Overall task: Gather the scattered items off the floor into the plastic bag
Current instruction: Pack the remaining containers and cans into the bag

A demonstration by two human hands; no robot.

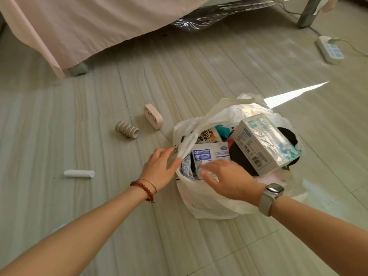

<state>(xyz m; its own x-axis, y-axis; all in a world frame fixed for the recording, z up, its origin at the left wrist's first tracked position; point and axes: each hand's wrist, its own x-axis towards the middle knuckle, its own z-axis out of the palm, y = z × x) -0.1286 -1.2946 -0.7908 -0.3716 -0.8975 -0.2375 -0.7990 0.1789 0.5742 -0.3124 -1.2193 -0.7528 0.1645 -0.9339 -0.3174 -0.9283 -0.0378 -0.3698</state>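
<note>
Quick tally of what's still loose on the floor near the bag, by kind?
White tube: 1
Ribbed grey roll: 1
Pink oblong case: 1
Total still outside the plastic bag: 3
The white power strip far right is plugged in, so it is not counted.

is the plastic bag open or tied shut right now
Open. The plastic bag gapes at the top, the left hand holding its rim, with a tissue box and packets showing inside.
</note>
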